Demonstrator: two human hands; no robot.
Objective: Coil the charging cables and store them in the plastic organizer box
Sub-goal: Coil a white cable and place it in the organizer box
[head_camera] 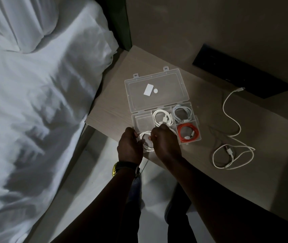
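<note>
A clear plastic organizer box (196, 118) lies open on the bedside table, its lid (157, 92) flat behind it. Three compartments hold coils: a white cable (163, 118), a pale cable (182, 113) and an orange cable (188, 132). My left hand (130, 146) and my right hand (166, 142) both grip a coiled white cable (146, 140) over the box's near left compartment. The far left compartment (143, 120) holds nothing. A loose white cable (232, 142) sprawls uncoiled on the table to the right.
The pale wooden table (115, 102) stands between a bed with white sheets (34, 102) on the left and a wall. A black panel (241, 72) sits on the wall at the table's back right. A watch is on my left wrist.
</note>
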